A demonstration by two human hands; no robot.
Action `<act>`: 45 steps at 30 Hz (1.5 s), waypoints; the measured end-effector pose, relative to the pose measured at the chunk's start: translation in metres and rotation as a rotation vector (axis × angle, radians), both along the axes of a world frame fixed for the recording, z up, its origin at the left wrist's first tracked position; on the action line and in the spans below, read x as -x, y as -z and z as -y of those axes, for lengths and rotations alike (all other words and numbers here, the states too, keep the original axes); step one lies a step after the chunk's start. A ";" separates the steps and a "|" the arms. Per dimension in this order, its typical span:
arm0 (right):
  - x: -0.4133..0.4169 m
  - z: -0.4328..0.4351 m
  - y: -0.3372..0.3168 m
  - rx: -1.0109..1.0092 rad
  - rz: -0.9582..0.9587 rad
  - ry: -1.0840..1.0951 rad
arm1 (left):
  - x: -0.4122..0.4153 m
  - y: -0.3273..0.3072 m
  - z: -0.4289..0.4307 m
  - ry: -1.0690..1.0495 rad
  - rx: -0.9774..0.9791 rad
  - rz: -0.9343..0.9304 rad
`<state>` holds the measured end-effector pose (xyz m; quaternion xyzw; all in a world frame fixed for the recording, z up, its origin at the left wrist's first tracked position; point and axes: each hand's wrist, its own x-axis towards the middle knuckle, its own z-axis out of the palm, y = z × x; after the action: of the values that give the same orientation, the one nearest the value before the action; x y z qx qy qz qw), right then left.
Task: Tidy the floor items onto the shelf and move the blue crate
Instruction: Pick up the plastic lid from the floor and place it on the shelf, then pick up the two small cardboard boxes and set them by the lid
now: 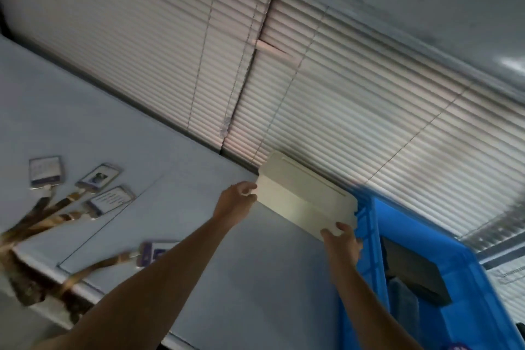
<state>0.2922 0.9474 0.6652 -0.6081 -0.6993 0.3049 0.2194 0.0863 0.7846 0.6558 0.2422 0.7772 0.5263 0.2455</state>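
We grip the flat beige panel by its ends, left hand and right hand both closed on it, over the pale shelf top beside the blue crate, so next we judge it needs lowering flat.

Both bare forearms extend up and forward, the left hand with fingers curled at the left end of a flat object and the right hand pinching its lower right corner, thumb apparently on top, though motion blur softens detail.
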 end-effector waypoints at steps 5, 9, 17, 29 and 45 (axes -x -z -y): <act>0.009 0.146 0.005 0.125 -0.065 -0.391 | -0.033 0.030 0.170 -0.143 0.091 0.096; 0.041 0.280 0.035 0.255 0.118 -0.731 | -0.056 0.077 0.333 -0.298 0.228 0.267; 0.129 0.539 0.152 0.564 0.400 -1.111 | -0.062 0.171 0.645 -0.562 0.594 0.607; 0.231 0.642 0.514 0.694 0.777 -0.979 | 0.043 0.513 0.714 -0.772 0.611 0.909; 0.296 0.630 0.882 0.274 0.976 -0.558 | 0.155 0.866 0.584 -1.345 0.742 1.116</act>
<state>-0.0038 0.3179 -0.2163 -0.4940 -0.8074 0.1231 -0.2981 -0.0684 0.2005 -0.2107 -0.6362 0.6418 0.3167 0.2881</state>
